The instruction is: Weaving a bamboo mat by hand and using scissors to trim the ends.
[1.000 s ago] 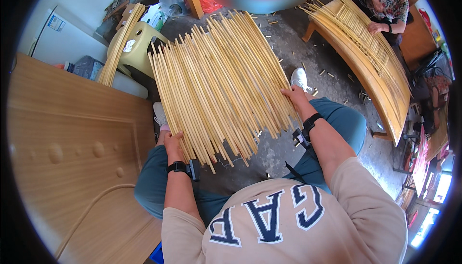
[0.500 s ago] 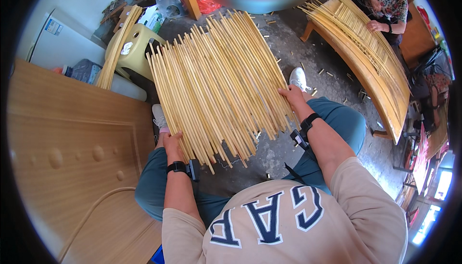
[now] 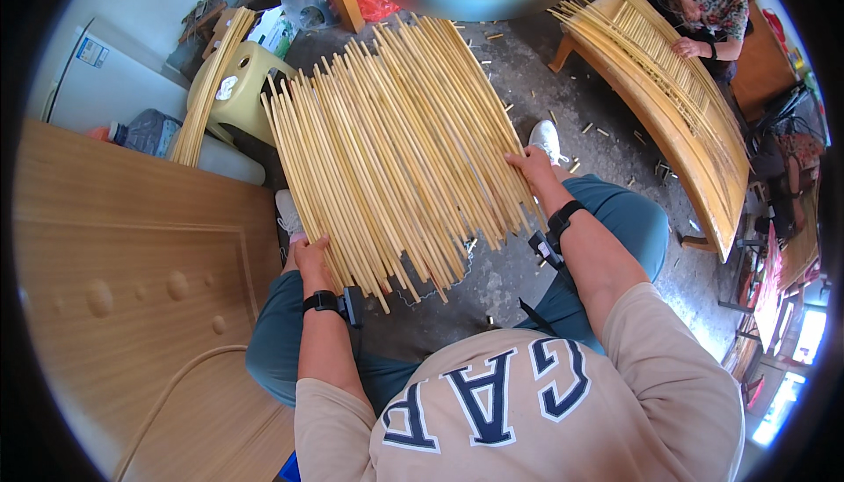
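A wide mat of long, thin bamboo sticks (image 3: 396, 148), pale yellow and side by side, stretches out between my knees. Its stick ends are uneven at the near and far edges. My left hand (image 3: 311, 258) is closed on the left edge near the lower corner, thumb on top. On the right edge, my right hand (image 3: 531, 170) grips the outermost sticks, its fingers partly hidden beneath. A bit of thin chain or wire (image 3: 431, 295) shows below the near edge. What supports the mat underneath is hidden.
At left stand a wooden door panel (image 3: 141, 262) and a plastic stool (image 3: 242, 86) beside a stick bundle (image 3: 209, 86). On the right, another person's hand (image 3: 694, 47) rests at a curved wooden bench (image 3: 651, 99) covered with sticks. Short offcuts (image 3: 587, 127) litter the floor.
Both hands keep their hold on the mat's edges. The mat and the surroundings at left have shifted slightly leftward in view; hardly anything else differs.
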The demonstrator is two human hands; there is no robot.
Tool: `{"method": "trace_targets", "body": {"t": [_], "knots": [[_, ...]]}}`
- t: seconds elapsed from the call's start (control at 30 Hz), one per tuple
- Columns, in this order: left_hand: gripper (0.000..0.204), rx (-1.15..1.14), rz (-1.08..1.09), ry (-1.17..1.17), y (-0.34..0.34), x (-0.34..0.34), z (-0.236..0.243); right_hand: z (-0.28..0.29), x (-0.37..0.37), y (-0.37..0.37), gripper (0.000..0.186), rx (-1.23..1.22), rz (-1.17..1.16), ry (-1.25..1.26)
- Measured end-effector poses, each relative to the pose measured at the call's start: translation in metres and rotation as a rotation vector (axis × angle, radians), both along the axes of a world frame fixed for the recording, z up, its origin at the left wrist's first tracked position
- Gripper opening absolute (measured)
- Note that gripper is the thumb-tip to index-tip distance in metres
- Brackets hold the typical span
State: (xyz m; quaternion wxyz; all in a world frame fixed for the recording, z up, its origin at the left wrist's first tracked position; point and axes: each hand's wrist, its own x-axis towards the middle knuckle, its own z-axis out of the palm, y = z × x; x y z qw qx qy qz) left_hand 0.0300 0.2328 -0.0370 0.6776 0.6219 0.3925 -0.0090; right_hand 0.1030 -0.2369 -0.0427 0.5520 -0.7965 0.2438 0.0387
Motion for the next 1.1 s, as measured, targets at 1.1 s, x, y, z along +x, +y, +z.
{"method": "trace_targets", "body": {"t": [1.1], "knots": [[0.042, -0.076, -0.166, -0.006, 0.007, -0.015, 0.006, -0.017, -0.002, -0.006, 0.064, -0.287, 0.167, 0.065]]}}
